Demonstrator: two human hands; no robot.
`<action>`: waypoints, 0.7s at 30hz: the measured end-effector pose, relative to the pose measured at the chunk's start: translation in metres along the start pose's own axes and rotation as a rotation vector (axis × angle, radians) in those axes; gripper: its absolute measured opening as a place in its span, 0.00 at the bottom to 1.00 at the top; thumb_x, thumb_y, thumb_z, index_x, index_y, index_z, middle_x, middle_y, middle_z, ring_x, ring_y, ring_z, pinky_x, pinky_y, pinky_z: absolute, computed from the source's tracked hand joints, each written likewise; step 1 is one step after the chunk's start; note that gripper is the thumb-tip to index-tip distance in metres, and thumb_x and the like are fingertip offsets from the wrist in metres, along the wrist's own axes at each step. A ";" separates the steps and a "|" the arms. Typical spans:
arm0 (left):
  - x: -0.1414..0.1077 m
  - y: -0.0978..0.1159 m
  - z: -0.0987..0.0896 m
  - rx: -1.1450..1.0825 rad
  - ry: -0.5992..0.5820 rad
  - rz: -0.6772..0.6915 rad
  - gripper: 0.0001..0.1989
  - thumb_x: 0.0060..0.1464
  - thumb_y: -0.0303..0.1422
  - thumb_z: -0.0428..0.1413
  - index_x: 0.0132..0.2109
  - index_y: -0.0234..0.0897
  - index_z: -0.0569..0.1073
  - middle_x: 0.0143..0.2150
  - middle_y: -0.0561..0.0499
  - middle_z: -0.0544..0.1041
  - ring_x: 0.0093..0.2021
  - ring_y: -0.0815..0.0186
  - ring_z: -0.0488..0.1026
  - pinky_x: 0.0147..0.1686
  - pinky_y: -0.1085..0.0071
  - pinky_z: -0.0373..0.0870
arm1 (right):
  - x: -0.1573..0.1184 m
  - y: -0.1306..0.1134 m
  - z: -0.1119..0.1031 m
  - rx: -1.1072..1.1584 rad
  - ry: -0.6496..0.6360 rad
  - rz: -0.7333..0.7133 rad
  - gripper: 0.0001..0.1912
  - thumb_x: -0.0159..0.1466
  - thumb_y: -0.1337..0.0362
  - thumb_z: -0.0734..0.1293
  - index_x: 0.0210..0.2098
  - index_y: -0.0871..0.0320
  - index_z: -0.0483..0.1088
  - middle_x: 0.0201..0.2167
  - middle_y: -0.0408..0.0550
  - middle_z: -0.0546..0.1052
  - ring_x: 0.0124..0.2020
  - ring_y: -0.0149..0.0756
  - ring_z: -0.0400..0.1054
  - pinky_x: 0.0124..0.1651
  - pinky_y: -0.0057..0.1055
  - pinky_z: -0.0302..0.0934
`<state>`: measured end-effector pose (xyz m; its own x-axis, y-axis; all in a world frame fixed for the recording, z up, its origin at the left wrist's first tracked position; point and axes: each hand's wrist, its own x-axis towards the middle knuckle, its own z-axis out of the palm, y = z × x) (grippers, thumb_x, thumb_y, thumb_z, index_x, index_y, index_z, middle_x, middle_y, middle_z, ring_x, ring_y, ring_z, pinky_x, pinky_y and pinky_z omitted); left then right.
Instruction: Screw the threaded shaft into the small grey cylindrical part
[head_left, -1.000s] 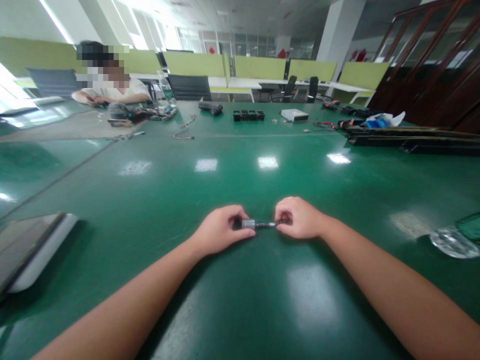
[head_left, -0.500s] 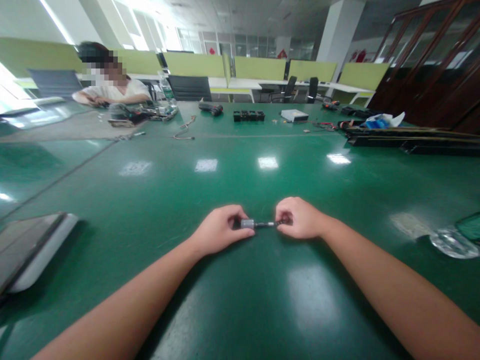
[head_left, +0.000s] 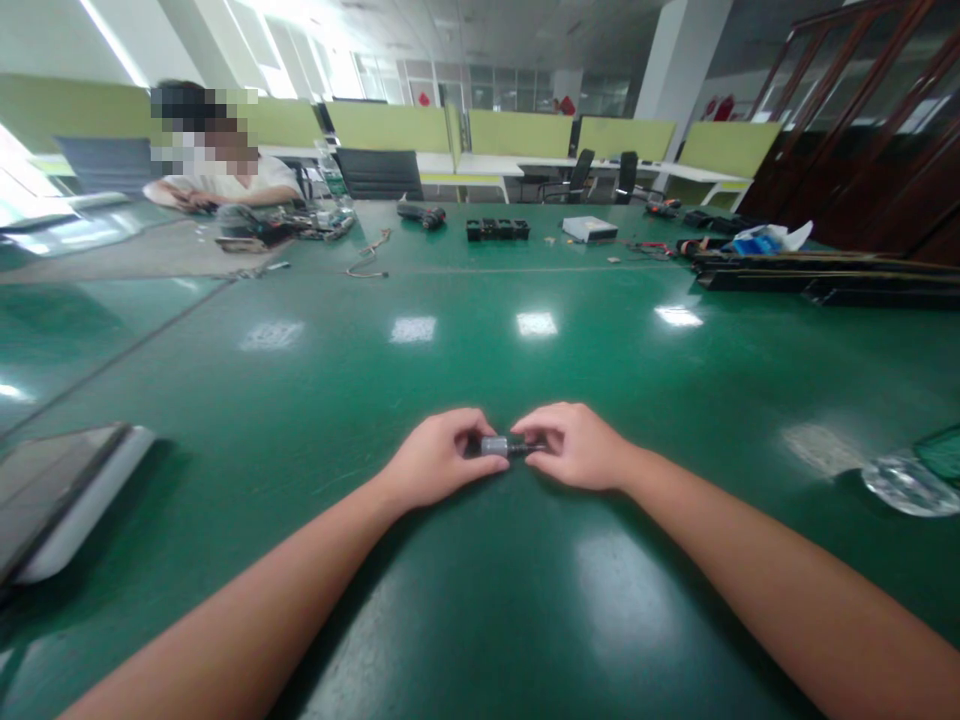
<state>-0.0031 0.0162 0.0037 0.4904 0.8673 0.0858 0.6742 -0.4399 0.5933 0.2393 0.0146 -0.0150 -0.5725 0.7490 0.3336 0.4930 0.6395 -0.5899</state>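
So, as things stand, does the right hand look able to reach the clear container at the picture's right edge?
Probably yes: only green tabletop shows between the right hand and the clear container. But the hand is at a slim dark part, perhaps holding it, so it may need releasing first.

An office: yellow-green partitions, white desks, dark chairs and what looks like a glass-doored cabinet.

We log: 6 o'clock, cylinder grey, adjoining shaft dark | throughout, tabletop green | 12 o'clock, partition panel yellow-green, boxy block black | 10 o'clock, co-worker's shirt white | 2 o'clock, tall cabinet dark red-brown
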 end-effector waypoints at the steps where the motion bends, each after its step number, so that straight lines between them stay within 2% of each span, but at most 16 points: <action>1: 0.000 0.000 0.000 -0.001 -0.003 0.004 0.17 0.50 0.47 0.64 0.37 0.38 0.77 0.27 0.56 0.71 0.28 0.68 0.65 0.28 0.73 0.57 | 0.000 -0.002 0.001 0.054 -0.010 0.032 0.21 0.55 0.71 0.71 0.49 0.56 0.75 0.34 0.42 0.79 0.24 0.26 0.62 0.34 0.26 0.57; 3: 0.000 -0.001 0.000 0.001 -0.006 0.006 0.17 0.49 0.48 0.64 0.38 0.38 0.77 0.27 0.56 0.71 0.28 0.68 0.65 0.28 0.73 0.57 | -0.001 -0.003 0.001 0.151 -0.025 0.101 0.26 0.55 0.72 0.70 0.53 0.56 0.72 0.35 0.41 0.80 0.21 0.24 0.57 0.29 0.24 0.55; 6: 0.000 -0.001 0.000 0.012 -0.003 -0.003 0.18 0.49 0.48 0.64 0.38 0.38 0.77 0.28 0.56 0.71 0.27 0.68 0.65 0.28 0.73 0.57 | -0.002 -0.001 0.000 0.175 -0.003 0.124 0.26 0.54 0.71 0.71 0.52 0.58 0.72 0.36 0.42 0.80 0.20 0.24 0.55 0.27 0.24 0.53; 9: 0.001 -0.001 0.000 0.016 -0.004 -0.001 0.18 0.49 0.48 0.64 0.38 0.38 0.77 0.28 0.56 0.71 0.28 0.68 0.65 0.28 0.73 0.57 | -0.003 0.002 0.000 0.116 0.023 0.076 0.22 0.53 0.70 0.72 0.49 0.58 0.74 0.36 0.44 0.80 0.25 0.27 0.63 0.32 0.26 0.58; 12: 0.001 -0.001 0.000 0.012 -0.006 -0.004 0.18 0.49 0.48 0.64 0.38 0.38 0.77 0.28 0.56 0.71 0.27 0.68 0.65 0.28 0.73 0.57 | -0.002 0.004 0.000 0.084 0.016 0.036 0.19 0.54 0.70 0.73 0.46 0.58 0.76 0.37 0.46 0.80 0.34 0.33 0.71 0.40 0.29 0.62; 14: 0.000 -0.001 0.001 0.010 -0.004 -0.004 0.18 0.49 0.48 0.64 0.38 0.38 0.77 0.28 0.56 0.71 0.27 0.68 0.65 0.28 0.73 0.57 | -0.002 0.003 -0.001 0.062 0.005 0.018 0.18 0.54 0.70 0.73 0.44 0.58 0.76 0.37 0.46 0.80 0.36 0.35 0.72 0.42 0.30 0.63; 21: 0.000 0.000 0.000 0.010 0.003 -0.004 0.17 0.49 0.47 0.65 0.38 0.38 0.77 0.27 0.56 0.71 0.27 0.68 0.64 0.28 0.73 0.57 | 0.000 0.000 -0.003 -0.004 -0.035 -0.002 0.14 0.54 0.69 0.73 0.41 0.58 0.77 0.36 0.46 0.80 0.37 0.36 0.72 0.42 0.31 0.63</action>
<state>-0.0028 0.0164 0.0038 0.4857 0.8699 0.0856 0.6819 -0.4383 0.5856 0.2414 0.0158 -0.0126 -0.5957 0.7414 0.3091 0.4944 0.6417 -0.5863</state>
